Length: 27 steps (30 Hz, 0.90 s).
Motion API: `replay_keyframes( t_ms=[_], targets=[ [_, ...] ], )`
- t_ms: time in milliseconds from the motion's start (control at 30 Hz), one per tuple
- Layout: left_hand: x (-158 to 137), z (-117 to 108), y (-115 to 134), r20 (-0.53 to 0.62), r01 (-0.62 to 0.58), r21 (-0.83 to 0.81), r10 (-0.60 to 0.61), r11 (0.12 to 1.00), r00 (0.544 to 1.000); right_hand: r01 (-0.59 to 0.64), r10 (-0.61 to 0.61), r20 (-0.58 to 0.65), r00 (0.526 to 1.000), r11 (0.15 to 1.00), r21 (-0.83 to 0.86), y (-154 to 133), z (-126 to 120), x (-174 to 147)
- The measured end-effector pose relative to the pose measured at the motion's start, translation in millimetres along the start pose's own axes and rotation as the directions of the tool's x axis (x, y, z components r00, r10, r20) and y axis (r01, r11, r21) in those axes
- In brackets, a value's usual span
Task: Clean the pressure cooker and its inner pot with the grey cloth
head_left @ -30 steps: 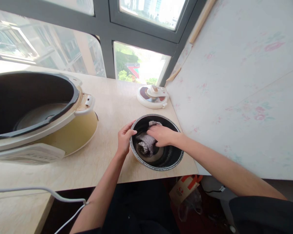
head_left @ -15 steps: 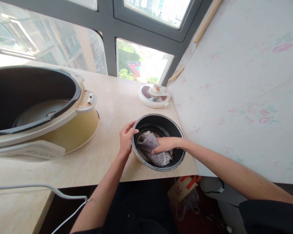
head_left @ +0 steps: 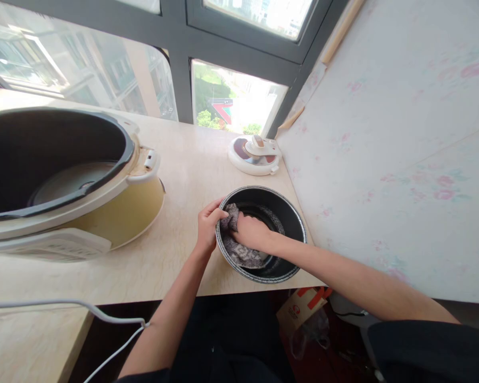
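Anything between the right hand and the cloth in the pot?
Nothing visible: the right hand is directly on the cloth, inside the pot. The left hand holds the pot's near-left side, not between them.

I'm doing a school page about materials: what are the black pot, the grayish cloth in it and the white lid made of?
Pot: probably metal with a dark coating; its rim gleams silvery.
Cloth: seems fuzzy fabric, because it crumples softly; which fibre, I can't tell.
Lid: apparently plastic, smooth and white, with a shiny top panel that may be metal.
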<state>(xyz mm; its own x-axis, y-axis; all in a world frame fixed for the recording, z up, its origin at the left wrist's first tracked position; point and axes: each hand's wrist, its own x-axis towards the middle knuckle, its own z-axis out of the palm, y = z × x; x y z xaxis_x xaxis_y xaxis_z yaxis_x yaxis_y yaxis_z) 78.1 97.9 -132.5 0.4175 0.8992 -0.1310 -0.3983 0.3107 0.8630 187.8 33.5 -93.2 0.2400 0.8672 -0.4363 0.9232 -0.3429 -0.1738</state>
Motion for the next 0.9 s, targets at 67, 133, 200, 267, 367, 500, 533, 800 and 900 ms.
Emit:
replay_keyframes(
  t_ms=[67, 133, 200, 267, 367, 500, 533, 800, 900],
  targets=[
    [-0.2, -0.3, 0.6, 0.006, 0.018, -0.010, -0.018, 1.000, 1.000, -0.027, 0.025, -0.030, 0.999, 0.998, -0.061, 1.6, -0.5, 4.8],
    [0.2, -1.5, 0.7, 0.015, 0.036, -0.015, -0.036, 0.999, 0.999, -0.052, 0.046, -0.048, 0.998, 0.992, -0.116, 4.3, -2.5, 10.2],
    [1.0, -3.2, 0.4, 0.018, 0.038, -0.006, -0.038, 0.999, 0.999, -0.071, 0.063, -0.056, 0.996, 0.985, -0.156, 8.4, -5.5, 14.4],
    [1.6, -4.9, -0.1, 0.025, 0.032, 0.008, -0.032, 0.999, 0.999, -0.094, 0.084, -0.064, 0.994, 0.979, -0.183, 14.5, -8.7, 16.2],
    [1.9, -6.1, -0.4, 0.038, 0.023, 0.019, -0.024, 1.000, 0.999, -0.136, 0.120, -0.079, 0.990, 0.962, -0.238, 26.2, -13.0, 14.0],
    [1.6, -5.4, 0.0, 0.015, -0.011, 0.044, 0.010, 0.999, 1.000, -0.156, 0.145, -0.058, 0.988, 0.933, -0.324, 38.4, -18.3, 4.7],
    [1.5, -5.2, 0.1, 0.008, -0.020, 0.053, 0.019, 0.998, 1.000, -0.155, 0.151, -0.039, 0.988, 0.927, -0.341, 39.6, -20.1, 2.1],
    [-1.0, -1.7, 0.0, -0.011, -0.041, 0.037, 0.041, 0.998, 0.999, -0.031, 0.138, 0.202, 0.970, 0.889, -0.458, 36.7, -40.8, -6.7],
    [-2.7, -0.4, -0.5, -0.041, -0.033, 0.022, 0.034, 0.999, 0.999, 0.054, 0.100, 0.293, 0.951, 0.878, -0.475, 36.4, -43.9, -6.7]
  ],
)
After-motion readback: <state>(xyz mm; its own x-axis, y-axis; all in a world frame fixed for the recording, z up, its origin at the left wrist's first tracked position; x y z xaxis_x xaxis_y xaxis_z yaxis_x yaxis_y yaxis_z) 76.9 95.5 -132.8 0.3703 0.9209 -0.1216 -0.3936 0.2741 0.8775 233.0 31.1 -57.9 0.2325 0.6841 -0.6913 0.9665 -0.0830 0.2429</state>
